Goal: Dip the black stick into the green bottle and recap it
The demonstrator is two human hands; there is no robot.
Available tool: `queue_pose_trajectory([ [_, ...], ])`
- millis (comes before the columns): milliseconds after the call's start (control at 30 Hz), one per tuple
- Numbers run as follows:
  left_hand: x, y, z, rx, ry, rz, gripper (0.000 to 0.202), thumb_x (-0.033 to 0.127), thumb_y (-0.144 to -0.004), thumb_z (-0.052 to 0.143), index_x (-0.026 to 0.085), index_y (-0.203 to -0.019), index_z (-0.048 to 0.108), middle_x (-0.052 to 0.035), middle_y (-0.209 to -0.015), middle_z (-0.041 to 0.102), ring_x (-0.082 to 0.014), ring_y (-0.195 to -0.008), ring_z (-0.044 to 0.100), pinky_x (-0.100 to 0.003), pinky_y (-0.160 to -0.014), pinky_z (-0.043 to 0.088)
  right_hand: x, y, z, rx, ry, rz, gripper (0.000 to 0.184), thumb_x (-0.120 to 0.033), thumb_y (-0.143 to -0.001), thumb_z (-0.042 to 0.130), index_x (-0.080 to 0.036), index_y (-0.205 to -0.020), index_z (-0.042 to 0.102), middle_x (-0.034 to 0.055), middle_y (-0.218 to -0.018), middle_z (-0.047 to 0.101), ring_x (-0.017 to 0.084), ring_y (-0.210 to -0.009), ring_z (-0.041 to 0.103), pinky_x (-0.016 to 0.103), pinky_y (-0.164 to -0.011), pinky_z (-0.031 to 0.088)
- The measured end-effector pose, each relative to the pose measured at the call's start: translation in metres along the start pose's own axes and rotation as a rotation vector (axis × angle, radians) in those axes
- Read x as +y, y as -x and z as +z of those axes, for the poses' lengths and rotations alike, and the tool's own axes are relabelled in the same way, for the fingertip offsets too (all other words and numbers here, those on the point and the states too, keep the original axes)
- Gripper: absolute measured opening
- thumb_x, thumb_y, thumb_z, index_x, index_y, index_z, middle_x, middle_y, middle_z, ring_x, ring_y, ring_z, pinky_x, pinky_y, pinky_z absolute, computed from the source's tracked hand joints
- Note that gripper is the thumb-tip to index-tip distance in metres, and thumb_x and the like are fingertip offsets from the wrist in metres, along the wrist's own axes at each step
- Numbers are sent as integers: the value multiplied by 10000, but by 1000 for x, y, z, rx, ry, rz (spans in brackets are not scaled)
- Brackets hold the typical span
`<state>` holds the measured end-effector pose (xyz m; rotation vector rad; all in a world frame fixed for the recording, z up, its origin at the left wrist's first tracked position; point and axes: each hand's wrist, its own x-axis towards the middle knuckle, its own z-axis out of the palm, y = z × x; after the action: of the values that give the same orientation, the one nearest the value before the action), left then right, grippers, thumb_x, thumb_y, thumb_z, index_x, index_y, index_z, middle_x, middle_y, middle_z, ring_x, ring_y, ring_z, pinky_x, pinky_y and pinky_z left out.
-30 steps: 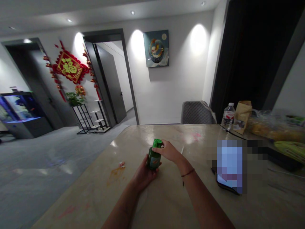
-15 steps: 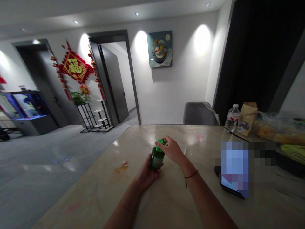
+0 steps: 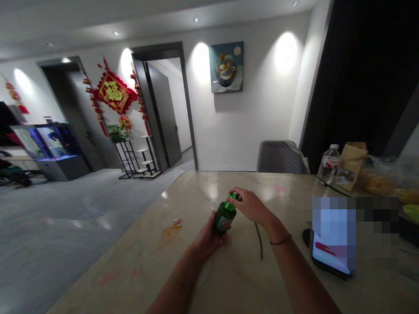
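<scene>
The person's left hand (image 3: pixel 207 237) is closed around the body of a small green bottle (image 3: pixel 224 216), which is held a little tilted, with its top leaning toward the far right, above the middle of a polished stone tabletop (image 3: pixel 140 266). I cannot tell if the base of the bottle touches this surface. The right hand (image 3: pixel 250 206) lies over the top of the bottle, and its fingers (image 3: pixel 241 192) are curled on the green cap (image 3: pixel 233 196), so both hands are grasping and neither is released. The bottle seems light and stiff, probably glass or hard plastic, and its glossy wall may be slippery, so the middle of the body looks like the safest place to take hold. To the left of the hands are an orange stain (image 3: pixel 169 237) and a small scrap of wrapper (image 3: pixel 177 222). A thin black cord (image 3: pixel 258 240) lies just beside the right hand, and further right lies a partly blurred phone (image 3: pixel 327 257). At the far right stand a plastic water bottle (image 3: pixel 328 165) and a brown paper bag (image 3: pixel 352 168). Beyond the table are a grey quilted chair (image 3: pixel 280 157), a painting (image 3: pixel 226 66) on the white wall and, far left, an aquarium (image 3: pixel 49 146).
</scene>
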<state>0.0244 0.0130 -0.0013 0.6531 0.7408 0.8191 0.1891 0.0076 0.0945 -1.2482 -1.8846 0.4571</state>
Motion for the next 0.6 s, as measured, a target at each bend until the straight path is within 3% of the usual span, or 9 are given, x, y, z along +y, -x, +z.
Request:
queue_pose_trajectory([
  [200,-2,-4,-2,1,-9,9,509,567,-794,363,142,-1032,511,-42,-664,617,-77,-402,494,-177,-388,350,3,4,-7,-117,-106,-36,292,-178,-703,528,-194,-984,603,29,-905,633,142,-794,564,267,-752,419],
  [267,-1,-3,-1,10,-6,2,511,567,-796,360,141,-1034,512,-41,-654,617,-78,-398,493,-178,-385,348,4,5,-6,-119,-158,-36,423,-162,-668,557,-187,-1090,545,43,-980,612,143,-836,561,263,-765,421],
  [367,0,-1,1,17,8,-2,511,565,-796,362,139,-1030,518,-44,-657,618,-80,-408,498,-178,-389,349,5,4,-1,-32,-168,12,616,-257,-659,610,-163,-1232,405,84,-1065,566,165,-902,549,290,-788,420],
  [467,2,1,3,28,29,7,486,554,-799,371,146,-1013,527,-40,-667,617,-76,-416,498,-174,-399,357,4,1,7,83,-35,78,562,-354,-684,596,-146,-1184,445,97,-991,568,188,-880,542,325,-789,413],
  [600,3,2,3,31,44,-7,476,551,-796,380,153,-1007,531,-39,-676,613,-79,-430,504,-178,-414,374,7,-1,14,68,39,60,484,-228,-643,595,-167,-1107,473,72,-1000,532,167,-850,536,304,-779,413],
])
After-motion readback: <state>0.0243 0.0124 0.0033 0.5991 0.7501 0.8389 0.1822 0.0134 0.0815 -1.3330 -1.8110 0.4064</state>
